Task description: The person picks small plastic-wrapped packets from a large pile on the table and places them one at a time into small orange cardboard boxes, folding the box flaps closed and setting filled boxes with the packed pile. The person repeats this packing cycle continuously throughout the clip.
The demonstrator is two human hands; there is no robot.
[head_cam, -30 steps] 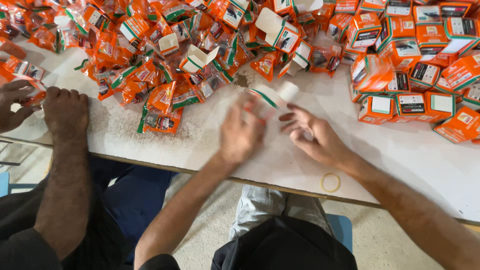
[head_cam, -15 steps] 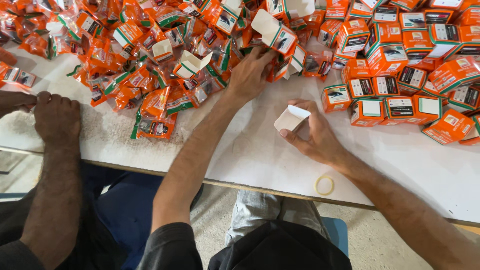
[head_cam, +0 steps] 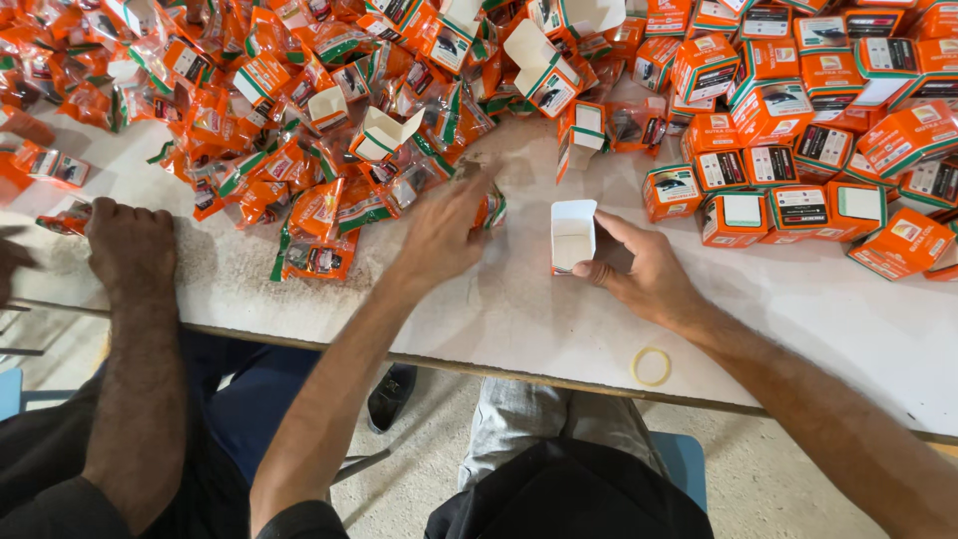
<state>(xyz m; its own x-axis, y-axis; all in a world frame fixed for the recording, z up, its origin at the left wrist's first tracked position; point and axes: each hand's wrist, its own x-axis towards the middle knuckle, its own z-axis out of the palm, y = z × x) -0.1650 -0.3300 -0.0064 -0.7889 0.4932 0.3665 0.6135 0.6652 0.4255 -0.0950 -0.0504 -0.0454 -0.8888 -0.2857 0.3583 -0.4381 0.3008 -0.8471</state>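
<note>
My right hand [head_cam: 649, 274] grips a small open carton [head_cam: 573, 236], white inside and orange outside, standing on the white table [head_cam: 519, 309]. My left hand [head_cam: 444, 232] is blurred with motion and closes on an orange and green plastic sachet [head_cam: 489, 208] at the edge of the sachet pile [head_cam: 299, 130]. The two hands are about a hand's width apart near the middle of the table.
Closed orange cartons [head_cam: 798, 130] are stacked at the back right, and open cartons [head_cam: 384, 135] lie among the sachets. A yellow rubber band [head_cam: 651, 366] lies near the front edge. Another person's hand [head_cam: 132, 245] rests on the table at the left.
My left hand drew back from the far pile toward me with a sachet. My right hand turned the carton so its open mouth faces up.
</note>
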